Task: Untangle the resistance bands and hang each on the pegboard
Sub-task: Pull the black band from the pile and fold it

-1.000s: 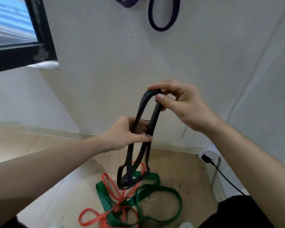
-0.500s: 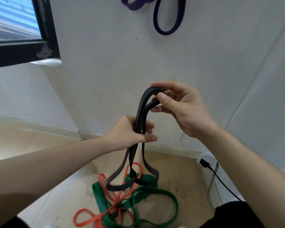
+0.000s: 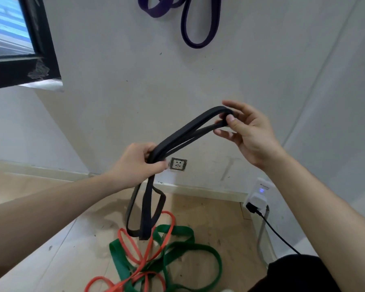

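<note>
A black resistance band (image 3: 183,133) stretches between both hands in front of the wall. My right hand (image 3: 247,133) pinches its upper end between thumb and fingers. My left hand (image 3: 135,165) is closed around its middle, and the lower loops (image 3: 145,216) dangle towards the floor. A green band (image 3: 190,249) and an orange band (image 3: 143,260) lie tangled together on the wooden floor below. A purple band (image 3: 198,36) hangs on the wall at the top.
A black window frame (image 3: 40,45) juts out at upper left. A wall socket (image 3: 178,164) sits low on the wall. A white plug adapter (image 3: 259,197) with a black cable (image 3: 278,234) is at the right, beside my dark-clothed leg (image 3: 293,275).
My right hand has moved up and to the right, and my left hand slightly left, so the black band is pulled out longer between them. The dangling loops have lifted higher off the floor pile.
</note>
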